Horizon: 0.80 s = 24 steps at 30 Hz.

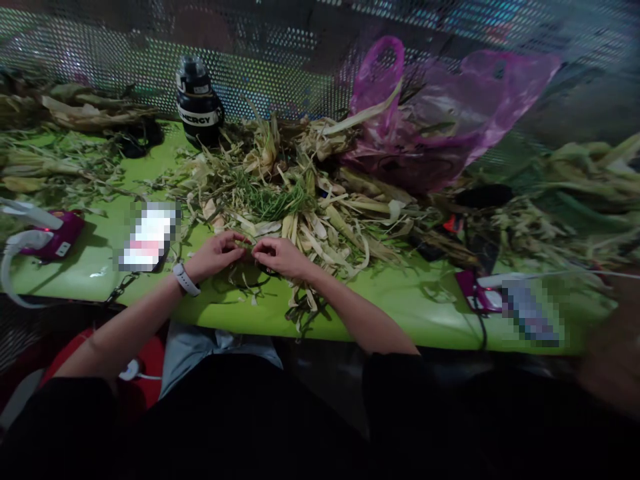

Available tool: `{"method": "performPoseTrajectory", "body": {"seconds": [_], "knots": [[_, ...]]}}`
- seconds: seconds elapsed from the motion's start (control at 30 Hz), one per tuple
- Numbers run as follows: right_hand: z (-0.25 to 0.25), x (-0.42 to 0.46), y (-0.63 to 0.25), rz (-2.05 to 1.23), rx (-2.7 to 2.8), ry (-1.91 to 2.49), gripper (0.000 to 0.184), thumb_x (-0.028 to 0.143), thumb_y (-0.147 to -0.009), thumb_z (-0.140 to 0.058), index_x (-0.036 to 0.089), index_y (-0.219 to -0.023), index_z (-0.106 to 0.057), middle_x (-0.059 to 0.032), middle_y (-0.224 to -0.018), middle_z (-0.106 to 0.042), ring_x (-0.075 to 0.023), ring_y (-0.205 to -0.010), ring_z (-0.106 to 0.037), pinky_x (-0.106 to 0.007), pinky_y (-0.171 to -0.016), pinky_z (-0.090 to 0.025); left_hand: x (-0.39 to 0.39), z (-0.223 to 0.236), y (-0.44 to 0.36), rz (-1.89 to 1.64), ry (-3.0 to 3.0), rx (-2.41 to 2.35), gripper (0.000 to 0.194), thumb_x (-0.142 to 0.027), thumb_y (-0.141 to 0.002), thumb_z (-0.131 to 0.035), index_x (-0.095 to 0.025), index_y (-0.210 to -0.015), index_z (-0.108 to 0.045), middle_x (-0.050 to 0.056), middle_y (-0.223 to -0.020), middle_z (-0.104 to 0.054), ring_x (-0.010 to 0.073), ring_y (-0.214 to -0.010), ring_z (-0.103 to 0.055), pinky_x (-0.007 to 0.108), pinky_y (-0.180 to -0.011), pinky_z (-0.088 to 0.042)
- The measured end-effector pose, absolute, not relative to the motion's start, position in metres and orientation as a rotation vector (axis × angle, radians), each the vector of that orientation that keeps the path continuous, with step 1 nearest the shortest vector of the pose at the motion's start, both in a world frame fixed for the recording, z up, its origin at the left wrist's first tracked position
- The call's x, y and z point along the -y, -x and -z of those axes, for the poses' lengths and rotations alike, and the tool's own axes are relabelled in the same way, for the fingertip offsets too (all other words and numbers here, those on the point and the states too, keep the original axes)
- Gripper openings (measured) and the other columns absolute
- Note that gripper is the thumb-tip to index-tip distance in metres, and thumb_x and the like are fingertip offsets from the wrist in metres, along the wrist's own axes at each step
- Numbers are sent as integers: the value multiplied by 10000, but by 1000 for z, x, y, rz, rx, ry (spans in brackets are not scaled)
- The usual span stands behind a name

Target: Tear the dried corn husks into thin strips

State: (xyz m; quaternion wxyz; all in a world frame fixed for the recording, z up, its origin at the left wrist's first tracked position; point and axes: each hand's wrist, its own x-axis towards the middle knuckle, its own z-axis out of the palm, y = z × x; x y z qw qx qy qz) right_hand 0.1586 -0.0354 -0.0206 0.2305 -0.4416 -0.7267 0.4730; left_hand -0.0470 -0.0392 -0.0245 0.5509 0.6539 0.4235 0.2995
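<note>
Plant scraps [313, 230] lie heaped toward the green surface's [395, 317] back edge, probably for easy reach; nearer the front edge, I see the left hand [218, 256] and right hand [280, 257] nearly meeting, fingers curled; their grip I cannot tell.

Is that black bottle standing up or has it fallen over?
It's upright. The black bottle stands on its base on the green table, with its clear top pointing up.

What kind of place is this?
Maybe a workshop or market stall: a green work table heaped with plant scraps, a pink plastic bag, and metal mesh behind.
</note>
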Motion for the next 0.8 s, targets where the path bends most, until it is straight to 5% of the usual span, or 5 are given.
{"method": "performPoseTrajectory", "body": {"seconds": [0.4,0.63,0.8], "knots": [[20,52,-159,-698,2240,1036,93,234,-779,-545,170,-785,-612,-23,-727,-596,-123,-647,-505,-259,-651,-394,35,28,49,-750,-1203,-968,430,-334,-614,-831,-117,-918,-616,36,-767,-711,119,-696,-636,245,-699,-468],[17,44,-155,-1617,1560,1234,160,352,-833,-513,195,-840,-479,13,-712,-596,-105,-494,-585,-199,-409,-382,35,24,49,-749,-1128,-914,443,-293,-615,-840,-130,-962,-618,17,-766,-716,103,-679,-637,228,-687,-472],[18,39,-146,-1815,1210,1244,277,354,-785,-634,209,-878,-417,51,-638,-579,-105,-443,-588,-162,-331,-322,37,24,47,-756,-1132,-867,407,-266,-636,-830,-139,-962,-624,11,-769,-719,101,-684,-645,238,-719,-488]]}}
